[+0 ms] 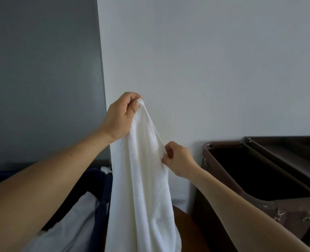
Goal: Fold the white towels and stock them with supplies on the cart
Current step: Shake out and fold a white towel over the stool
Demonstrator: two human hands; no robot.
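A white towel hangs down in front of me, unfolded and bunched lengthwise. My left hand is raised and grips the towel's top corner. Lower and to the right, my right hand pinches the towel's right edge. The towel's lower end drops out of view at the bottom. The brown cart stands at the right, with a dark open bag compartment behind my right forearm.
A dark blue hamper with white linen inside stands at the lower left. A pale wall is straight ahead, a grey panel to the left. A round brown surface shows below the towel.
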